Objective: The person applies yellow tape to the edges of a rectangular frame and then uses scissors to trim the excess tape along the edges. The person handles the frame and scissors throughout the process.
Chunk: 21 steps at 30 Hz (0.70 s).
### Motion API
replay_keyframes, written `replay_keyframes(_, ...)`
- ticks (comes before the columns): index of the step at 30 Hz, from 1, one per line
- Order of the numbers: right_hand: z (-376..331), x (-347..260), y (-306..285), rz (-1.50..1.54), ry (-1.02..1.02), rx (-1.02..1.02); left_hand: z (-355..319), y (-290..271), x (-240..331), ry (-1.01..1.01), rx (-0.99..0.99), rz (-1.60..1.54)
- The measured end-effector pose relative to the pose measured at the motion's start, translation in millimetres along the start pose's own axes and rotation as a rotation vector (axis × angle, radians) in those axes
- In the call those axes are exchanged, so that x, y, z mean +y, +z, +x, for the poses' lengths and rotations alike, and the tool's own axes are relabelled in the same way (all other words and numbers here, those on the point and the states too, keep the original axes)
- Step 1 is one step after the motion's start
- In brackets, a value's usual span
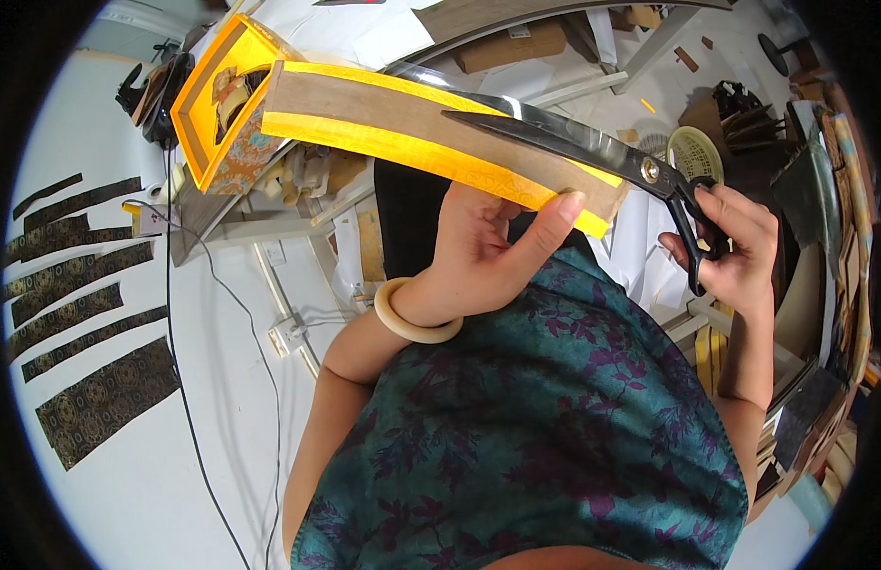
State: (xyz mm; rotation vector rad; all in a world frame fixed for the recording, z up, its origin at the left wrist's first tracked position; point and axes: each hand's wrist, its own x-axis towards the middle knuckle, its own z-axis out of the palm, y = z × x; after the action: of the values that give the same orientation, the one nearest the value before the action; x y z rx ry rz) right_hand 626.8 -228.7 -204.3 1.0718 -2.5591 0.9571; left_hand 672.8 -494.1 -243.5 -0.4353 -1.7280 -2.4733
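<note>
My left hand pinches the near right end of a long flat strip, brown along its middle with bright yellow fabric borders on both long edges. In my right hand is a pair of large black-handled scissors, fingers through the loops. The blades are parted; one lies across the face of the strip and the other runs along its far edge. Behind the strip's far left end stands an open yellow box with a patterned side and several small items inside.
Dark patterned fabric pieces lie on the white surface at left, beside a black cable. A green woven basket and stacked boards stand at right. Cardboard lies beyond the table frame.
</note>
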Motion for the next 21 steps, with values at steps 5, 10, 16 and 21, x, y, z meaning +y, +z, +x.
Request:
replay_keyframes(5,-0.5,0.1,1.1,-0.015,-0.001,0.006,1.6,0.9,0.0,0.017,-0.005,0.004)
replay_keyframes(10,-0.9,-0.2,2.2,-0.025,-0.006,0.024,1.2,-2.2,-1.0,0.026,-0.028,0.043)
replay_keyframes(16,0.8,-0.6,1.0,0.037,-0.004,0.008,-1.8,0.9,4.8,-0.03,-0.005,0.021)
replay_keyframes(21,0.4,-1.2,-2.1,0.013,-0.003,-0.004,-1.7,2.9,3.4,-0.009,0.019,-0.014)
